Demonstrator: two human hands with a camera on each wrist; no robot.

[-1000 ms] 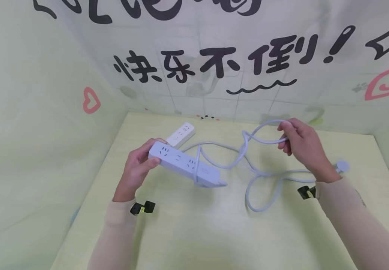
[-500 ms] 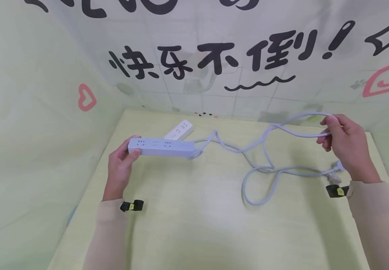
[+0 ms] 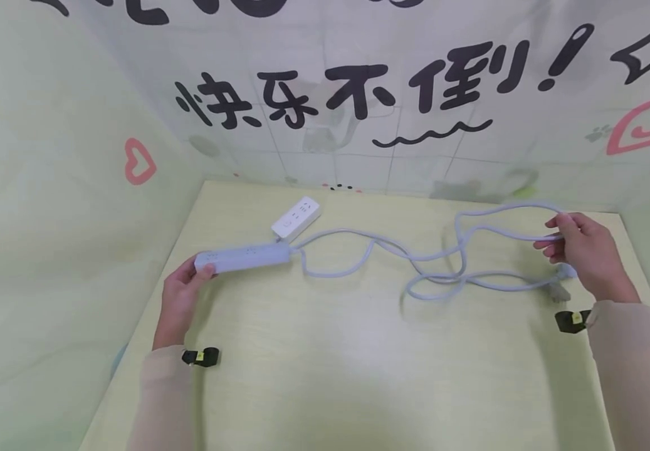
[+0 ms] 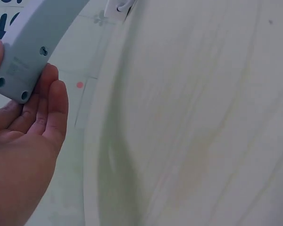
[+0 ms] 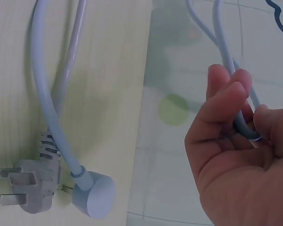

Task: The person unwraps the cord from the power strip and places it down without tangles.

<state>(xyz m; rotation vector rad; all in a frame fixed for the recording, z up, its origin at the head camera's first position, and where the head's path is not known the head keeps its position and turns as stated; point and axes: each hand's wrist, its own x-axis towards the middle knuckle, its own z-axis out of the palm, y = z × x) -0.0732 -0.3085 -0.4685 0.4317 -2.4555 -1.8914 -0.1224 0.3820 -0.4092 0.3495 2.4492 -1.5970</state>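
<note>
At the left end of the pale blue power strip [image 3: 246, 256], my left hand [image 3: 180, 300] grips it, thumb in front and fingers behind. The left wrist view shows the underside of this power strip [image 4: 35, 52], with screw holes and a hanging slot. My right hand [image 3: 595, 258] holds a loop of pale blue cord [image 3: 519, 237] between thumb and curled fingers. From the strip's right end, cord runs across in loose, crossing loops. Two plugs lie near the right hand: a round blue plug [image 5: 96, 195] and a grey three-pin plug [image 5: 35, 186], side by side.
A smaller white power strip [image 3: 296, 219] lies at the back left, just behind the blue one. The light wooden table [image 3: 358, 376] meets a printed cloth [image 3: 347, 150] with black lettering at its far edge. Similar cloth hangs at both sides.
My left hand has moved left and lower with the blue power strip. The right hand has drawn the cord loop rightward. Cord wrapped over the strip has come off it and dropped to its right.
</note>
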